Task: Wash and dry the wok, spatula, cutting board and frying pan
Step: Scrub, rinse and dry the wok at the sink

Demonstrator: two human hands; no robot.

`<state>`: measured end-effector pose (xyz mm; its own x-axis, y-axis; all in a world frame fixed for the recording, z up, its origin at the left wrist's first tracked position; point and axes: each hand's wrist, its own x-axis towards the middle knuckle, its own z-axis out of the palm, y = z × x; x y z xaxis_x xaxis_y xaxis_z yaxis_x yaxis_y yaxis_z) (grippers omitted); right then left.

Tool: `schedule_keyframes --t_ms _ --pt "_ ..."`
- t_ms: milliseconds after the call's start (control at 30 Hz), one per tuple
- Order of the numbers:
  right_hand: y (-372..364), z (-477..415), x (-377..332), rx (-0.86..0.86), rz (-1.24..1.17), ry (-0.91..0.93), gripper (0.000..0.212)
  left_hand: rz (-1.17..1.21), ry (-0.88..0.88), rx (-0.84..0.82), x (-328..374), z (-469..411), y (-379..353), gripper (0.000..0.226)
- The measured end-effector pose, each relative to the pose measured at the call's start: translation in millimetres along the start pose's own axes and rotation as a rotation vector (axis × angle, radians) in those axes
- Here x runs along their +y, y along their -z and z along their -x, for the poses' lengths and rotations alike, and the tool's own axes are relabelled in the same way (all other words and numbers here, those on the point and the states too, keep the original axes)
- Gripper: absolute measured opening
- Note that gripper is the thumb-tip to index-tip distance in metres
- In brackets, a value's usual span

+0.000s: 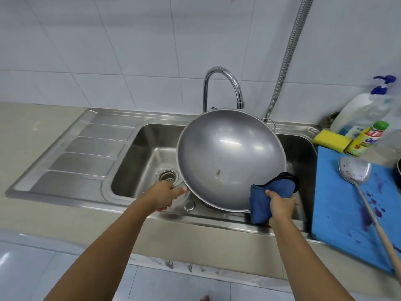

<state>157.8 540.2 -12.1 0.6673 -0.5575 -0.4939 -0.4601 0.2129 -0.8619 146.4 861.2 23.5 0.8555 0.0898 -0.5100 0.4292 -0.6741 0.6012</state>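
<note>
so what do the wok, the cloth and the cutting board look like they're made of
Wok: grey metal, perhaps aluminium or steel, with a smooth, half-glossy finish that shows bright highlights.
Cloth: soft blue fabric, likely microfibre; it bunches and folds where the right hand grips it.
Cutting board: probably plastic, a flat, matt blue slab with purple stains.

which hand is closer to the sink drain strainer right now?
Left. The left hand grips the wok at its rim, just in front of the drain strainer. The right hand holds the blue cloth across the wok, well to the strainer's right.
</note>
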Motion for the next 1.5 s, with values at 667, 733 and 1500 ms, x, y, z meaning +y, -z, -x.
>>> schedule_keyframes --t_ms 667,733,1500 --pt "-2 -8 -10 0.066 -0.052 0.009 0.065 -0.39 -0.014 0.293 13 -2 40 0.043" --pt "-4 -5 -8 0.062 -0.055 -0.01 0.066 -0.401 -0.034 0.325 21 -4 37 0.042" --pt "-5 0 -5 -0.127 0.081 0.02 0.043 -0.062 0.032 0.075 20 9 31 0.036"
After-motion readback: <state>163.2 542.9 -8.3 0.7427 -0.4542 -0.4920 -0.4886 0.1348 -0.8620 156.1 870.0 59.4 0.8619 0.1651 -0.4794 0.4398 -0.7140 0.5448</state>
